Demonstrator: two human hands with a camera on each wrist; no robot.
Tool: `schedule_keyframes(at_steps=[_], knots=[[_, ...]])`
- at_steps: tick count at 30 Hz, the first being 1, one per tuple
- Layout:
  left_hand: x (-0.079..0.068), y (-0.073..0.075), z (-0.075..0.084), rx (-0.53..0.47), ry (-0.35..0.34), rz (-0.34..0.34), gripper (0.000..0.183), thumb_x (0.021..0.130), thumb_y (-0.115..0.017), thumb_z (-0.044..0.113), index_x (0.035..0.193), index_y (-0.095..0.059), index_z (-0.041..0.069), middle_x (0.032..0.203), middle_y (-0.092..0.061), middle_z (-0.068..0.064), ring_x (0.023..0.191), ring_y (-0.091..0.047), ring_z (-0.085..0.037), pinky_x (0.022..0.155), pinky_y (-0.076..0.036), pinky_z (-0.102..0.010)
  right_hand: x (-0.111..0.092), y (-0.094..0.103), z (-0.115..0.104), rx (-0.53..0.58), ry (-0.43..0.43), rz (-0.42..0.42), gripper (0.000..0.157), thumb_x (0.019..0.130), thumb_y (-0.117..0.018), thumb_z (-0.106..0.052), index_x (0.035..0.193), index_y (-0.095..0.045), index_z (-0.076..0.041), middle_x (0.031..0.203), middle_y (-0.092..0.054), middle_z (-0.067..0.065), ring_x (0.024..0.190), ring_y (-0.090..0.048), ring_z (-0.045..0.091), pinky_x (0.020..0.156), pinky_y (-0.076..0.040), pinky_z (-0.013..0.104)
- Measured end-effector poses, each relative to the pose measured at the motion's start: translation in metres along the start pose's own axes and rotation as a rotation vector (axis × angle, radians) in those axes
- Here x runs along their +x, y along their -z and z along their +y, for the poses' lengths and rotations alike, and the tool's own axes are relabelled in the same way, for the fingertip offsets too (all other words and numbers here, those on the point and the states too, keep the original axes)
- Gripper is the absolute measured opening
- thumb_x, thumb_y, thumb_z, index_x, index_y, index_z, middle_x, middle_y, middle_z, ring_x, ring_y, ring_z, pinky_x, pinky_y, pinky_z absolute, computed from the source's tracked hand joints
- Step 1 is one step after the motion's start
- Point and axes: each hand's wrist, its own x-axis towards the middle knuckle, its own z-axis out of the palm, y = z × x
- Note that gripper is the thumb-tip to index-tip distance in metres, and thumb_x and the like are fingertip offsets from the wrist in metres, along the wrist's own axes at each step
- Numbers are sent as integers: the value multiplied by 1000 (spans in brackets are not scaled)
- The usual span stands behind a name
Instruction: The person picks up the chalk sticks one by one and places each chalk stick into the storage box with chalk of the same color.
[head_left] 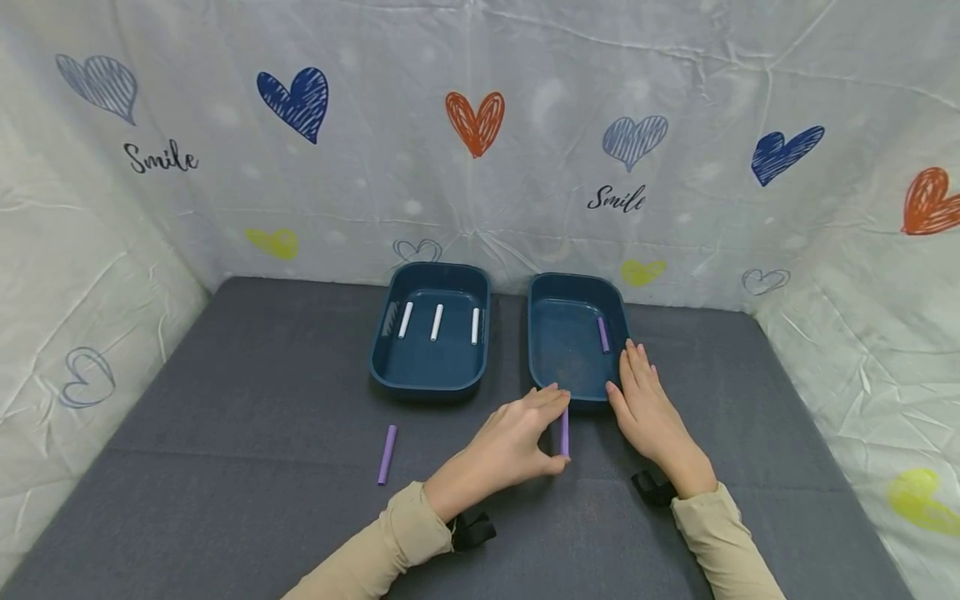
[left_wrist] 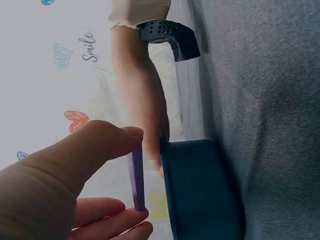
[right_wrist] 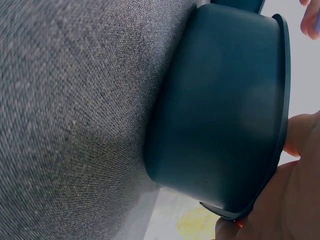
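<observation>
My left hand (head_left: 504,442) pinches a purple chalk stick (head_left: 565,432) lengthwise between thumb and fingertips, just in front of the right blue tray (head_left: 536,333). In the left wrist view the chalk stick (left_wrist: 136,180) spans from the thumb tip to a fingertip. My right hand (head_left: 651,414) rests on that tray's right rim near the front corner, its fingers extended. Seen from the right wrist, the thumb and fingers lie over the rim (right_wrist: 285,75). Inside this tray lies one purple chalk stick (head_left: 603,335), close to the right wall.
To the left stands a second blue tray (head_left: 429,383) with three white chalk sticks (head_left: 437,322) side by side. Another purple chalk stick (head_left: 387,455) lies on the grey tabletop (head_left: 247,417) in front of it. A white curtain with printed hearts (head_left: 475,125) hangs behind and at both sides.
</observation>
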Motion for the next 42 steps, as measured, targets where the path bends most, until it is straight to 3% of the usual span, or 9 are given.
schedule_keyframes(at_steps=[13,22,31,42], knots=[[28,2,-6,-40,33,-3,74,79,-85,22,142,-52,-1,145,-51,-14,139,-43,-23,111,-38,-40,0,0,0,-8,0,-2,66,109,-33,-34,153,-14,12,164,-1,21,151,4,33,120,-10,56],[48,1,-15,17,69,-25,75,81,-83,24,144,-51,0,148,-48,-12,141,-39,-24,114,-33,-41,1,0,1,-6,2,-5,66,109,-34,-33,153,-13,11,165,0,20,151,4,33,120,-9,56],[69,5,-24,-27,114,-49,76,81,-82,26,145,-50,1,149,-47,-15,138,-43,-32,109,-40,-46,1,1,1,-10,0,-7,65,109,-35,-32,153,-14,12,164,-1,21,151,4,34,119,-10,57],[103,17,-33,-50,155,-78,78,81,-81,26,147,-47,2,147,-48,-15,129,-54,-26,98,-51,-36,1,-1,2,-6,9,-5,66,109,-33,-33,153,-14,13,164,-1,21,151,3,35,119,-9,57]])
